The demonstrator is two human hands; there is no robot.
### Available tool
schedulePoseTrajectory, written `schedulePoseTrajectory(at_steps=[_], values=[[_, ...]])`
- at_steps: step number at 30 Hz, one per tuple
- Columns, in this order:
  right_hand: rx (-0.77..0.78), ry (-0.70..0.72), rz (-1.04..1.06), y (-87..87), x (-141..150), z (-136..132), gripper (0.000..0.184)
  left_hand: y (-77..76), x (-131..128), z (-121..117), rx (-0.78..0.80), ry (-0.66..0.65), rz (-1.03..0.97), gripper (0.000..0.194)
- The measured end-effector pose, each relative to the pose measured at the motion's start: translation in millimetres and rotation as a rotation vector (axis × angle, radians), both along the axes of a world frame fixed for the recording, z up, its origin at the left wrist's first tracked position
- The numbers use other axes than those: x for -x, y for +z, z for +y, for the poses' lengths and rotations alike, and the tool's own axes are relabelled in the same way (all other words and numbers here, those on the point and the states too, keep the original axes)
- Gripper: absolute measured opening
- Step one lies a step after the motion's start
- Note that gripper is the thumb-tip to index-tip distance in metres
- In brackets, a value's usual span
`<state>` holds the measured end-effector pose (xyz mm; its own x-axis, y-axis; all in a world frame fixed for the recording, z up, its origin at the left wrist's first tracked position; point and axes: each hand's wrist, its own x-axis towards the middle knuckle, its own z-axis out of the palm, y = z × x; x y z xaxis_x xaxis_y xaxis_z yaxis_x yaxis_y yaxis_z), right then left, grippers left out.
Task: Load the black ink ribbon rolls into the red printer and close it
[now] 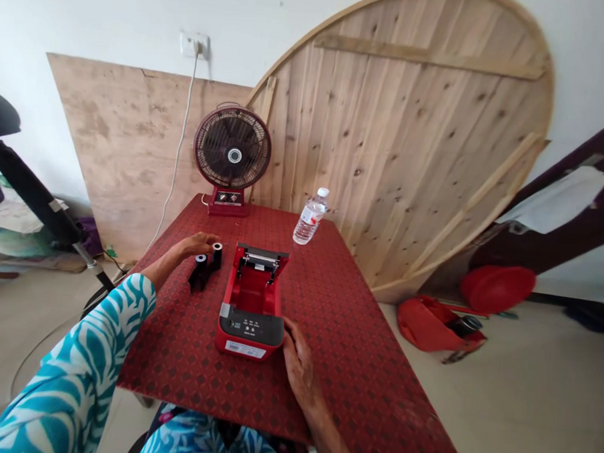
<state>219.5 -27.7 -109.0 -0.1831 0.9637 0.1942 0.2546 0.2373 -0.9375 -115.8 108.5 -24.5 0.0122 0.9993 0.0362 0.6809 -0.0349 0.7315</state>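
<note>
A red and black label printer [250,318] stands on the table with its lid raised, its red inner bay showing. My right hand [300,360] is closed against the printer's right front corner, some fingertips hidden along its side. To the printer's left stand two joined rolls of black ribbon with pale cores: a left ribbon roll [200,270] and a right ribbon roll [217,257]. A dark strip of film hangs from the left one. My left hand [200,243] reaches just behind these rolls, fingers stretched towards the right one's top; whether they touch is unclear.
A red patterned table [356,362] carries everything. A clear water bottle [309,219] and a dark red fan [234,150] stand at its far side. Behind leans a large round wooden board [386,143]. A black stand [43,202] is at left; a red bag [428,325] lies on the floor.
</note>
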Motion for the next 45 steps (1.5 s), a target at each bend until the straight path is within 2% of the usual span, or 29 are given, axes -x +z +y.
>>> schedulePoseTrajectory(at_steps=[4, 7, 9, 12, 15, 18, 22, 25, 28, 32, 39, 45], values=[[-0.024, 0.007, -0.009, 4.1, 1.9, -1.0, 0.035, -3.5, -5.6, 3.6, 0.042, -0.028, -0.04, 0.027], [-0.028, 0.008, -0.011, 6.0, 2.5, -1.3, 0.035, 6.9, -6.0, -5.3, -0.017, -0.007, -0.087, 0.036], [-0.03, 0.001, -0.008, 6.0, 3.3, -1.2, 0.035, 20.2, -2.9, -22.1, -0.078, 0.002, -0.116, 0.049], [-0.05, 0.002, 0.01, 5.6, 5.3, -0.5, 0.033, 43.5, -1.0, -62.4, -0.115, -0.024, -0.151, 0.069], [-0.084, 0.009, 0.045, 7.3, 7.6, 0.4, 0.03, 59.4, -17.0, -103.3, -0.104, -0.169, -0.169, 0.064], [-0.115, 0.019, 0.071, 11.2, 9.1, 0.4, 0.029, 60.2, -51.4, -123.3, -0.158, -0.265, -0.059, 0.053], [-0.136, 0.044, 0.054, 14.7, 9.3, -2.0, 0.029, 47.7, -90.9, -117.4, -0.302, -0.314, 0.143, 0.039], [-0.144, 0.05, 0.04, 13.7, 8.8, -3.7, 0.031, 42.2, -97.0, -109.9, -0.305, -0.447, 0.236, 0.036], [-0.165, 0.05, 0.03, 10.7, 8.2, -3.9, 0.032, 45.6, -90.2, -108.0, -0.224, -0.545, 0.276, 0.038], [-0.212, 0.057, 0.004, 7.9, 7.2, -4.7, 0.035, 52.3, -90.3, -104.7, -0.138, -0.534, 0.33, 0.039], [-0.219, 0.068, -0.023, 10.9, 4.7, -7.8, 0.039, 57.1, -116.9, -87.7, -0.115, -0.571, 0.52, 0.032], [-0.232, 0.06, -0.04, 11.3, 5.2, -7.7, 0.039, 66.3, -117.9, -87.3, -0.119, -0.646, 0.662, 0.033]])
